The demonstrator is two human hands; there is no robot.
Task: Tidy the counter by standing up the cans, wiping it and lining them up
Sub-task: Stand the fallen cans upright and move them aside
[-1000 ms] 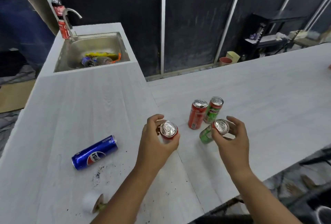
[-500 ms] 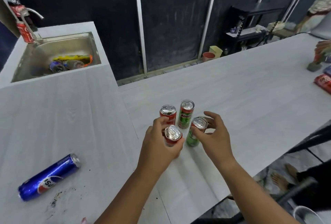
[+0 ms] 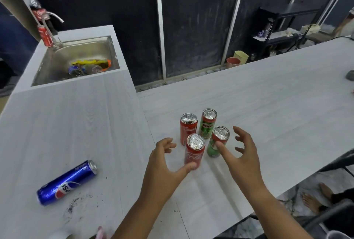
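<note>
Both grips have been released: the left hand [image 3: 162, 164] and right hand [image 3: 241, 154] are now held spread beside the upright cans [image 3: 188, 127], nothing pinched. One blue can [image 3: 67, 182] is left lying on the counter [image 3: 76, 124], well to the left, its long axis slanting away rightward, nearer the left hand.

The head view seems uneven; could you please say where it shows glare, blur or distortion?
Head view: glare whitens the lid of the nearest red can. Head view: the wall strips lean outward, wide-angle distortion. Head view: the pale object at the bottom edge is blurred.
</note>
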